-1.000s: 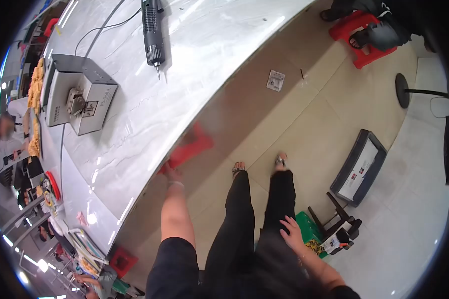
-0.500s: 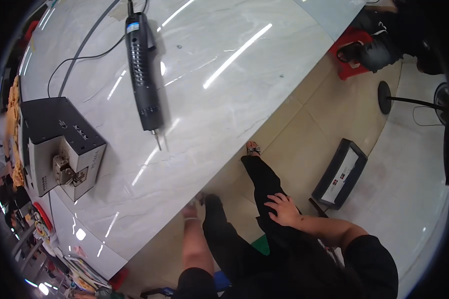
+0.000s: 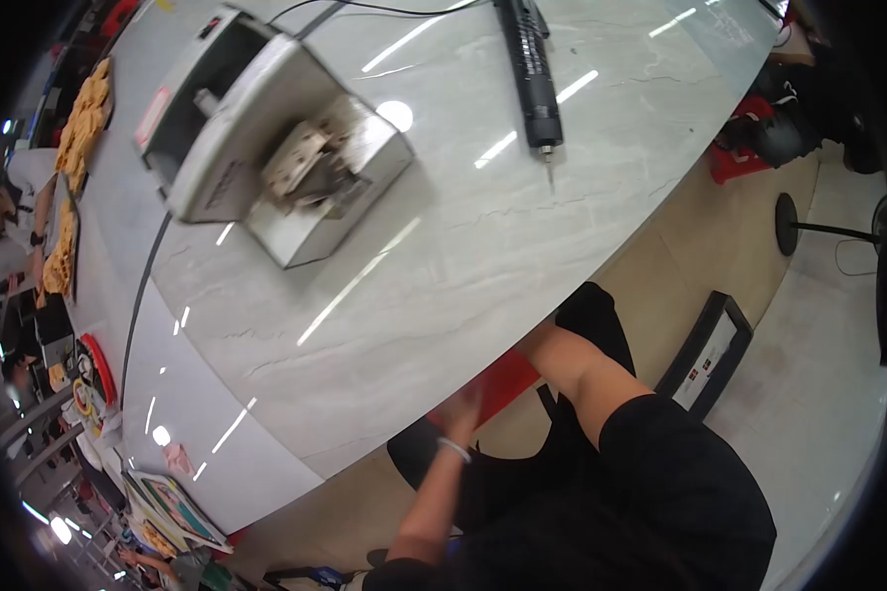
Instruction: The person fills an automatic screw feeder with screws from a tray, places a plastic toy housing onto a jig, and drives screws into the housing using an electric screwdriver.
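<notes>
Between my two forearms, at the table's near edge, is a red object point(image 3: 506, 392), partly under the tabletop; its kind I cannot make out. My left hand point(image 3: 460, 412), with a band at the wrist, is at its left end, blurred by motion. At the other end is my right hand point(image 3: 535, 345), its fingers hidden by the table edge and the red object. On the table lies a black electric screwdriver point(image 3: 530, 84), its bit pointing toward me. Left of it stands a grey box-shaped machine point(image 3: 229, 182) with a metal mechanism at its front, perhaps a screw feeder.
The glossy marbled table point(image 3: 365, 286) has a cable point(image 3: 148, 286) running along it. A dark-framed box point(image 3: 710, 357) and a round-based stand point(image 3: 786, 225) are on the floor at right. Another person sits on a red stool point(image 3: 739, 163). Yellowish pieces point(image 3: 81, 118) lie at far left.
My right hand has left my thigh and reached to the table edge. A red object now shows between my arms. The view has shifted, so the machine and screwdriver appear further right and higher.
</notes>
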Motion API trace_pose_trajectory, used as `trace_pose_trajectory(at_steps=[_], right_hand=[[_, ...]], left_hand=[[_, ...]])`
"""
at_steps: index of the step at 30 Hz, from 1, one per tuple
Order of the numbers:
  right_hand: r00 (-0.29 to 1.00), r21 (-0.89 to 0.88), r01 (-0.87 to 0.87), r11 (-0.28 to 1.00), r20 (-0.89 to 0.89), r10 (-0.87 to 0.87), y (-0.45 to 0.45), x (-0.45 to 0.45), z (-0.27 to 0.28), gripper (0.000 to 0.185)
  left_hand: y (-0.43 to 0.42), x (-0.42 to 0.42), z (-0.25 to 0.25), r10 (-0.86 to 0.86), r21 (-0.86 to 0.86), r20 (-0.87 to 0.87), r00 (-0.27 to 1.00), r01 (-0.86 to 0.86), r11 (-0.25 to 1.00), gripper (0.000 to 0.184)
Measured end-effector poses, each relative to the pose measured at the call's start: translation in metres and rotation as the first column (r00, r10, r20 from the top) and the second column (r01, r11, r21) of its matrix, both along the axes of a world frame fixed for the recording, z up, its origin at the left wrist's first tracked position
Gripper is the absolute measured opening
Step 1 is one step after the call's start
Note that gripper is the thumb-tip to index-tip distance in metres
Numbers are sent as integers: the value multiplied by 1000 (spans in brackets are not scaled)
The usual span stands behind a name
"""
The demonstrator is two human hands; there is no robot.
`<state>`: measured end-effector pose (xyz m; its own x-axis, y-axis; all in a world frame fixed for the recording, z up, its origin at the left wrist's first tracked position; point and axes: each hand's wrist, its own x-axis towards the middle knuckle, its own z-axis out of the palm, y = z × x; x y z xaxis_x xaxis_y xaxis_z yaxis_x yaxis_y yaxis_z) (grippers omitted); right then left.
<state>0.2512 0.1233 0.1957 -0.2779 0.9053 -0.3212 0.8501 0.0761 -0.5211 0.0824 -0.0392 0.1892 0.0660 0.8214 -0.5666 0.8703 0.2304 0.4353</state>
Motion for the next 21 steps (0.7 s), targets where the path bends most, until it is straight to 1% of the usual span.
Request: trace_pose_trajectory(at_steps=[2,3,6,9,12,16,18,20,21], right_hand=[[994,-20,-30,999,105,32,-7,-8,-9,49],[987,-36,-46,998,150,51,-11,-8,-11,49],[964,-75,-99,992,240,114,-21,-8,-7,50],[942,-104,-138,985,294,163,-27,-6,-3,50],[918,-109,-183,977,336,209,-26,-4,-5,51],[872,-127,-288,949,376,315,-28,2,-7,52],[841,-176,-352,919,373,393,-30,16,4,53],[787,-274,-448,851,331,521,-33,34,21,54],[746,-342,-506,792,286,601,-33,44,34,54]], left_hand=[[-6,-89,-81,17,156,191,981,-47,987,44],[-3,-115,-102,-7,178,186,982,-27,984,44],[9,-137,-105,-58,25,-26,998,58,998,44],[15,-134,-101,-135,-113,-135,982,120,986,44],[21,-133,-110,-194,-168,-164,967,166,972,43],[27,-132,-116,-254,-189,-179,950,220,957,43],[31,-132,-109,-292,-204,-170,941,256,945,43],[30,-132,-89,-349,-228,-153,925,310,923,43],[27,-132,-70,-350,-224,-86,933,324,919,43]])
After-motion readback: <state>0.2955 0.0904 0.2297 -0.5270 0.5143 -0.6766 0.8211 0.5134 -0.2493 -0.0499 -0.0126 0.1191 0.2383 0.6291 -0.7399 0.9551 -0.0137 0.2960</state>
